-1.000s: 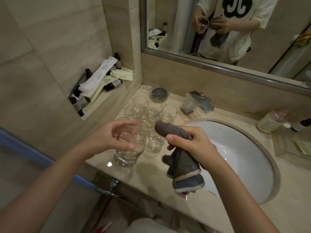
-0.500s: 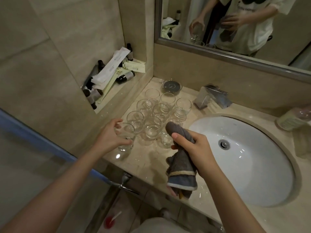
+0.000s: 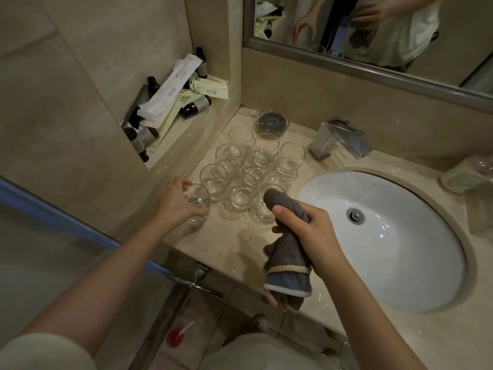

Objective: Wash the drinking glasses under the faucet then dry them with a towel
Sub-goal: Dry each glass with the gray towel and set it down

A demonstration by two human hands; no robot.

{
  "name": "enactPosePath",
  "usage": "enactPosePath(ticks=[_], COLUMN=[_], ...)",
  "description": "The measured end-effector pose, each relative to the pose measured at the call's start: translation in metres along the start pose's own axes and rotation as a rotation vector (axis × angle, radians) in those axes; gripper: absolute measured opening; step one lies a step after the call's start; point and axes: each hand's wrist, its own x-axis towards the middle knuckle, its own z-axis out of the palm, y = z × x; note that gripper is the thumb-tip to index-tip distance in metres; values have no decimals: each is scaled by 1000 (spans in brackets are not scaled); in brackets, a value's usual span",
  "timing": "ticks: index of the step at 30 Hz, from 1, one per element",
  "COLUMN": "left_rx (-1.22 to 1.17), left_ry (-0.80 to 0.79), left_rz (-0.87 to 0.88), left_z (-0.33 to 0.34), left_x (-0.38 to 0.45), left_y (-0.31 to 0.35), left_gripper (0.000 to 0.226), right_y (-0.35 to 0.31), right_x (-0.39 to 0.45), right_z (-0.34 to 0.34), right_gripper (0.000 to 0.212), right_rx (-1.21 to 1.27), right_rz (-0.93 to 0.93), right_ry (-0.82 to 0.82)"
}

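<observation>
The left hand (image 3: pixel 177 201) has its fingers curled around the rim and side of one drinking glass (image 3: pixel 198 206), which stands upright at the front left corner of the group, on the tabletop (image 3: pixel 234 244). Whether the glass already rests with its full weight on the stone or is a little above it, I cannot tell. The right hand (image 3: pixel 306 236) grips a grey towel (image 3: pixel 286 252) tightly; one rolled end stands up above the thumb and the rest, with a pale stripe, hangs down below the hand, over the front edge of the tabletop.

The other glasses (image 3: pixel 241 161) stand close together, mouths up, between the wall recess and the white sink (image 3: pixel 394 263). Some touch each other. The faucet (image 3: pixel 338 141) is behind the sink and no water runs from it.

I judge that the drying step is in hand: the towel is ready in one hand, and the glass in the other is being set down in the group or taken from it; the picture alone does not decide which. If it is being put down, the next move calls for opening the left fingers gently and choosing another glass. The glasses are packed tightly, so the hand must take one from the outside of the group and lift it straight up, so that it does not knock its neighbours.
</observation>
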Motion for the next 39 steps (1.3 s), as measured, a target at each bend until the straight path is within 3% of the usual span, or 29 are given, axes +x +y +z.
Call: enactPosePath(ticks=[11, 22, 27, 29, 35, 39], left_rx=[35, 128, 218, 255, 395, 481], left_ry=[11, -82, -1, -45, -255, -412], left_rz=[-12, 5, 221, 297, 482, 574], left_z=[5, -2, -14, -15, 27, 88], left_x=[1, -10, -24, -32, -51, -69], left_y=[-8, 2, 34, 58, 132, 184], left_gripper=[86, 95, 65, 60, 73, 82], right_y=[6, 12, 10, 10, 11, 18], right_x=[2, 0, -2, -4, -21, -47], right_z=[4, -7, -23, -33, -85, -139], right_gripper=[18, 33, 22, 20, 15, 24], right_rx=[21, 84, 87, 97, 147, 204], right_rz=[32, 72, 67, 65, 81, 93], right_ry=[6, 59, 111, 143, 299, 451])
